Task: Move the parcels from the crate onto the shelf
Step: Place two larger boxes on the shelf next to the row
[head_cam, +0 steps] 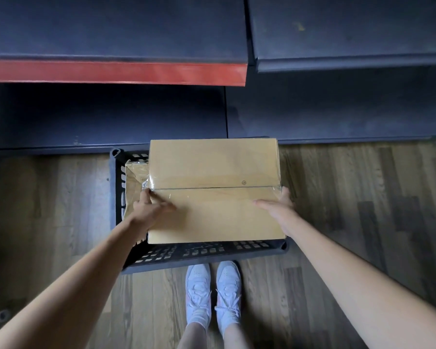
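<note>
- Two parcels at least show from my head view: a large cardboard parcel (214, 190) on top of the crate (199, 255), and a second, plastic-wrapped parcel (134, 182) beneath it, just beyond my left hand (149, 207).
- My left hand grips the large parcel's left edge, thumb lying across its top; my right hand (277, 210) holds the right edge the same way, fingers hidden down the side.
- By my judgement the task is at an early stage: the shelf (111, 34), well beyond both hands, carries no parcel where I can see it.
- Between my hands the parcel lies flat, long axis running hand to hand, its taped seam parallel to that.
- Whether it has lifted clear of the crate I cannot tell.
</note>
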Tool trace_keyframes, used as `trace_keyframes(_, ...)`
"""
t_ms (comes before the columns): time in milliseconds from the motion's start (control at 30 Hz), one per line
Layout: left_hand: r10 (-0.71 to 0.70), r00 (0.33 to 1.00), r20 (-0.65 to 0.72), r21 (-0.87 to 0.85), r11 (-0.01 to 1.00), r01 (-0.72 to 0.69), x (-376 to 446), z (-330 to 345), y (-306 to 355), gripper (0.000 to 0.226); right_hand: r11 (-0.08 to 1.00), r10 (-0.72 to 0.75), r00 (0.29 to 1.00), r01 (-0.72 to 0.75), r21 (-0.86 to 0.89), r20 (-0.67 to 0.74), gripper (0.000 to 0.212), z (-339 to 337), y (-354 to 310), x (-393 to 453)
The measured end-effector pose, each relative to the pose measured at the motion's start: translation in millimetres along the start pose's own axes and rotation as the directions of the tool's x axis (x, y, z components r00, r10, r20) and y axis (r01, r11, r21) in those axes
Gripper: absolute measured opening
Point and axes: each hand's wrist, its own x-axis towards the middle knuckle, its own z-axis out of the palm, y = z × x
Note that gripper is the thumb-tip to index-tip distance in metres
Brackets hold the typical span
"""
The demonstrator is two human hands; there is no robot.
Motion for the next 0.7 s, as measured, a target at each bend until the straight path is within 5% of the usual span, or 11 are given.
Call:
trace_keyframes(233,0.076,0.997,-0.015,-0.116,0.99,-0.077,-76,-26,26,0.041,0.996,-0.087,0.996,0.086,0.028,0.021,0.098,-25,-40,-65)
trace_keyframes(433,0.152,0.984,-0.092,-0.186,0.968,-0.167,-187,-72,69,0.071,0.984,-0.176,0.984,0.174,0.046,0.032,0.099,-54,-95,-156)
trace_keyframes(700,0.307,0.946,-0.108,-0.188,0.928,-0.322,-317,-142,104,0.073,0.94,-0.313,0.95,0.312,0.136,-0.009,0.091,-89,-152,-279)
